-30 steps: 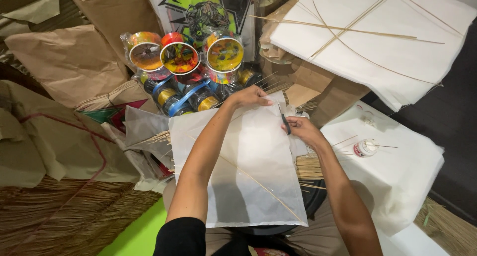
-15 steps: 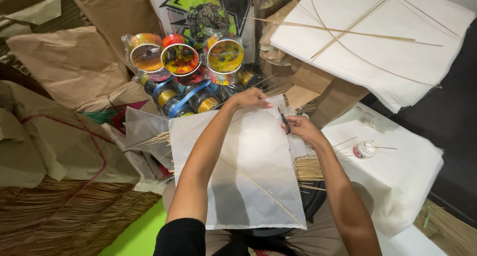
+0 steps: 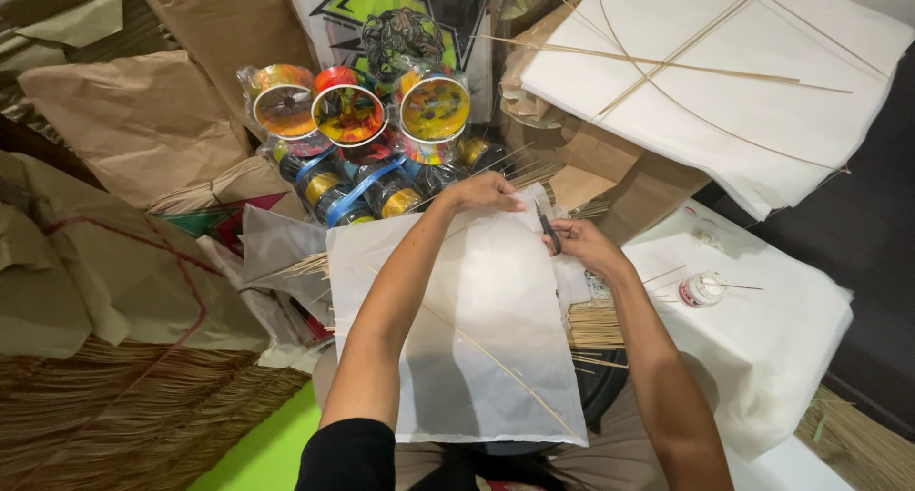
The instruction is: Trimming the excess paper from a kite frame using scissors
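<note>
1. A white paper sheet (image 3: 477, 329) was laid across the lap, its long axis running away from the body; a thin stick (image 3: 496, 362) crossed it diagonally.
2. The left hand (image 3: 481, 192) was stretched forward, fingers curled onto the sheet's far edge.
3. The right hand (image 3: 583, 243) was closed around a small dark tool (image 3: 551, 234) at that edge.

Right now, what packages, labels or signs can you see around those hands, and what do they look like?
Poster: top centre, upright, black with green angular shapes.
Spools: below the poster, round, plastic-wrapped, orange, red and yellow.
Jar: right of the right hand, on white paper, small, round, white with red.
Brown bags: left, crumpled, plain.
</note>
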